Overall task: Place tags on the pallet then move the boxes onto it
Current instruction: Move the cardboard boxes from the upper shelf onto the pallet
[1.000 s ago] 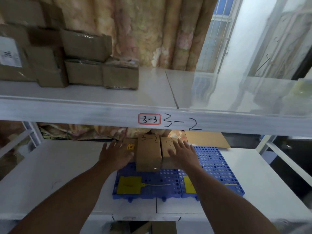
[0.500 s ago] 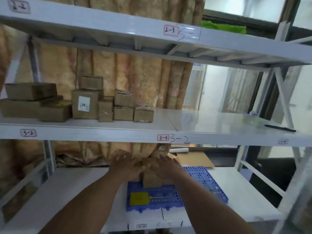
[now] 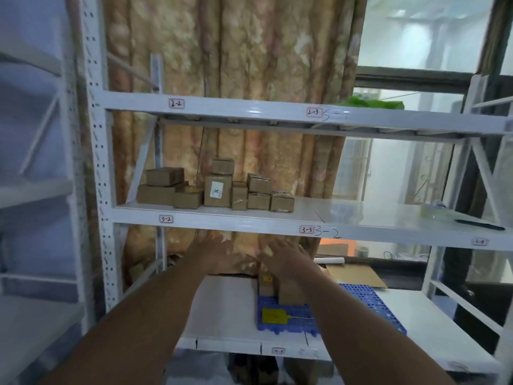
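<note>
The left hand [image 3: 213, 252] and right hand [image 3: 286, 258] have lifted off the cardboard boxes [image 3: 290, 295] on the blue pallet [image 3: 366, 301], fingers spread, holding nothing.

Both arms reach forward and up, side by side, the left forearm [image 3: 144, 323] and right forearm [image 3: 347, 323] bare and slanting in toward each other. The left hand [image 3: 213, 254] is held palm forward with its fingers straight and spread, gripping nothing. The right hand [image 3: 286, 257], just beside it without touching, seems posed the same way, though blur softens both.
</note>
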Demonstrator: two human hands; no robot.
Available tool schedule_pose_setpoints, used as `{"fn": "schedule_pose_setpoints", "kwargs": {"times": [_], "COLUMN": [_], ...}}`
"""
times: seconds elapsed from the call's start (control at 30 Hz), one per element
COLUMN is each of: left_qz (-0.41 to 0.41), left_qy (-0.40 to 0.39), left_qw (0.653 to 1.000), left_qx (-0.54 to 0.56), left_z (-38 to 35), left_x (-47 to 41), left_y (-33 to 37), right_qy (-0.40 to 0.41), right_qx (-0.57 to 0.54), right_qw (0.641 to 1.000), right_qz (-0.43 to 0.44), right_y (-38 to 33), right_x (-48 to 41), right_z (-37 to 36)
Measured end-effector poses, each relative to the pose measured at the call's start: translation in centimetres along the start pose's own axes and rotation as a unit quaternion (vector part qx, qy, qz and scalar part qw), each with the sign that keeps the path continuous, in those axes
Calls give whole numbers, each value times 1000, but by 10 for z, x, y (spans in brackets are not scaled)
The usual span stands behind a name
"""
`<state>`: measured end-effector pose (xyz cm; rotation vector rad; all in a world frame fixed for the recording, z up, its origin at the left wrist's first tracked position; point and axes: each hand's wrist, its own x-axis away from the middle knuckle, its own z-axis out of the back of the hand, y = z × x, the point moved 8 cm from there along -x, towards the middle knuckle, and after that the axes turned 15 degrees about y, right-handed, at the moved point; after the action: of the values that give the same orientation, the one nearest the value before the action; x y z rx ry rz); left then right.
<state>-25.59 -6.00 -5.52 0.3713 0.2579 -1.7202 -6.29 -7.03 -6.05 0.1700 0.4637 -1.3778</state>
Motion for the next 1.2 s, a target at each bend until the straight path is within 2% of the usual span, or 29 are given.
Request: {"fn": "schedule_pose_setpoints", "kwargs": {"times": [0.27,0.5,0.6,0.67,0.77,0.9,1.2], "left_qz": [36,65,64,35,28,13,71], "left_qy": [44,69,87,99,74,56,117], "left_qw": [997,995,994,994,995,996,975], "left_qx": [-48,-38,5,36,60,74,175], "left_z": [77,105,105,102,110,113,69], "left_x": [31,12,-15,-38,-50,-70,-178], "left_y": [-79,-179,-229,-255,-276,-293,-338], "right_qy": [12,47,50,60,79,85,115], "right_qx": [16,-5,-8,2,-2,-21,-69], "right_qw": [998,996,997,996,995,995,991], "right_qz": [56,73,65,65,61,39,14], "right_y": [-112,-207,-242,-264,-294,-314,-312], "right_x": [-12,-59,-88,-110,-141,-173,-248], "right_z": [44,40,27,22,14,1,-16]}}
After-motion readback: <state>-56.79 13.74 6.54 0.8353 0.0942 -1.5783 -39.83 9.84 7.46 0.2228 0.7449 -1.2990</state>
